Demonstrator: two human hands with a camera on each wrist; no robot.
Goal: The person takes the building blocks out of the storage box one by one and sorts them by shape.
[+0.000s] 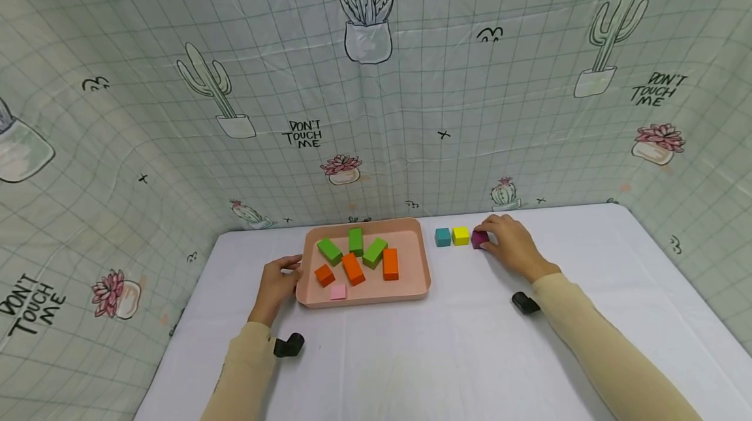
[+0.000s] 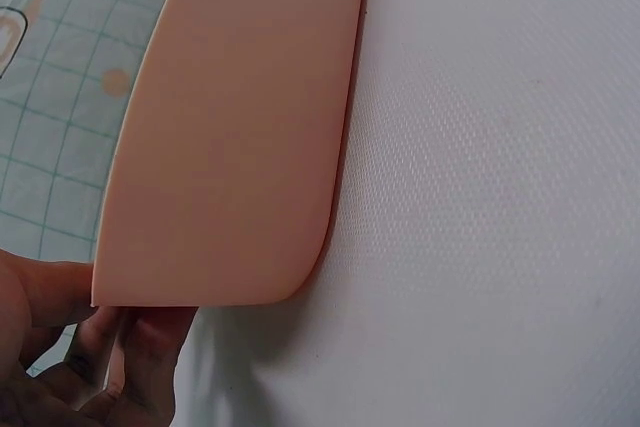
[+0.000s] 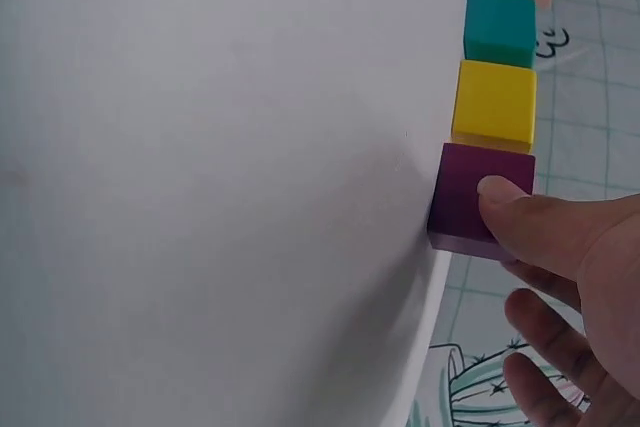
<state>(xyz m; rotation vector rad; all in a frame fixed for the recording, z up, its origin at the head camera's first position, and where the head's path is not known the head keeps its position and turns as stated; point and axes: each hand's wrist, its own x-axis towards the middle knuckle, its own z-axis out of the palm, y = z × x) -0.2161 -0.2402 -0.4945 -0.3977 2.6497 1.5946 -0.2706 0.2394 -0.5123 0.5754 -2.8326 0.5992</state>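
Observation:
In the head view, my left hand [image 1: 278, 282] holds the left end of a shallow pink tray [image 1: 367, 301]. Its fingers bend against the tray's edge, seen closer in the left wrist view, where the hand [image 2: 70, 347] is at the rim and partly hidden by the wall [image 2: 225, 147]. My right hand [image 1: 512, 243] pinches a purple cube [image 1: 478, 239] at the right end of a short row. The thumb lies on the cube's near face in the right wrist view; fingertips behind it are hidden. Beside it sit a yellow cube [image 3: 496, 104] and a teal cube [image 3: 500, 27].
Inside the tray are several green blocks [image 1: 356, 241], orange blocks [image 1: 390, 264] and a pink block [image 1: 338, 292]. A white cloth [image 1: 446, 356] covers the table. Behind its far edge hangs a grid-patterned curtain [image 1: 411, 101] with plant drawings. Black wrist devices [image 1: 289, 345] show on both arms.

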